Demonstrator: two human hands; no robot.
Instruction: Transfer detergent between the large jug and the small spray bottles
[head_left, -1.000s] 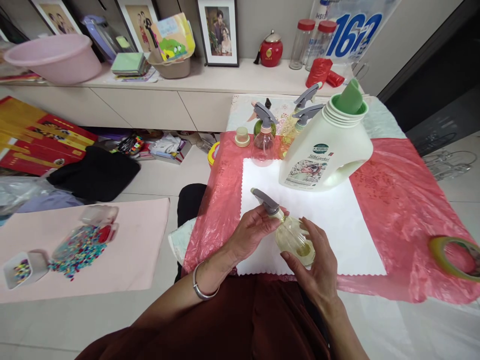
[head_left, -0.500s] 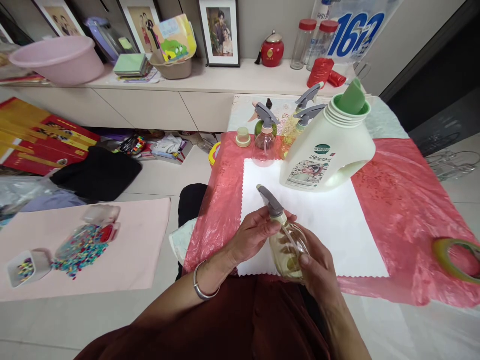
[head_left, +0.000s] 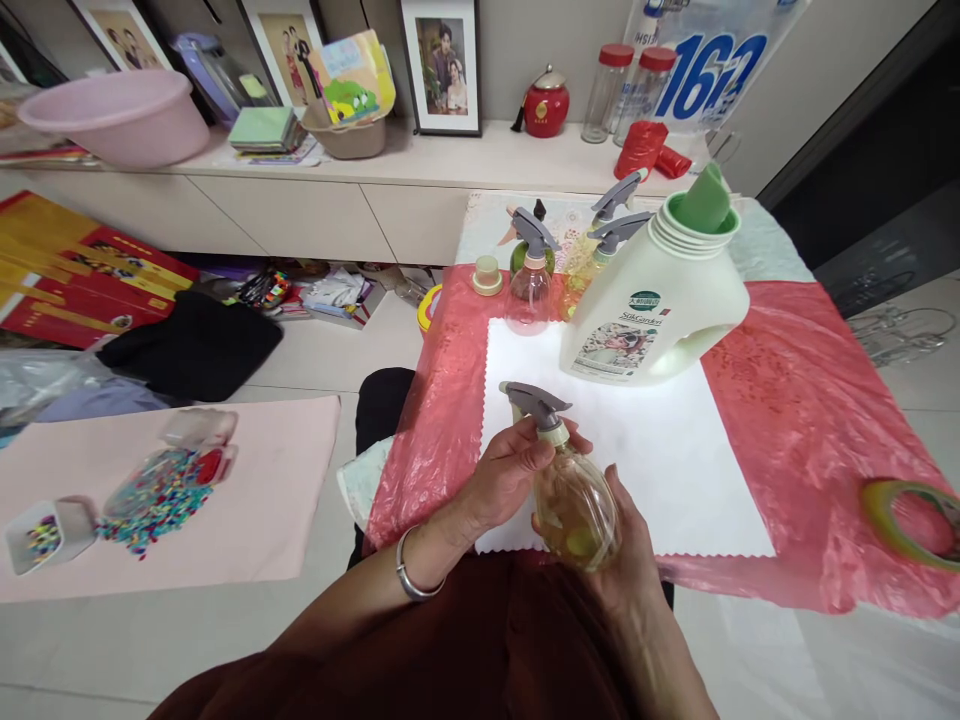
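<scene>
A clear, yellowish spray bottle (head_left: 576, 505) with a grey trigger head is held tilted in front of my body, over the near edge of the table. My left hand (head_left: 514, 468) pinches its cream collar just below the trigger. Around the bottle's lower right side curls my right hand (head_left: 628, 545), partly hidden behind it. Beyond stands a large cream detergent jug (head_left: 652, 300), its mouth uncapped and a green piece (head_left: 706, 200) sitting in it. A pink spray bottle (head_left: 529, 295) is left of the jug, near a cream cap (head_left: 487, 275).
White paper (head_left: 675, 470) lies over red plastic sheeting (head_left: 795, 400) on the table. A tape roll (head_left: 911, 520) rests at the right. More grey-headed spray bottles stand behind the jug. At left, a pink mat (head_left: 277, 480) carries spilled colourful bits (head_left: 161, 505) and a white cup (head_left: 56, 540).
The bottle has turned in my hands, so its trigger head now points left. My right hand has shifted from gripping the side with the thumb in front to cupping the lower right.
</scene>
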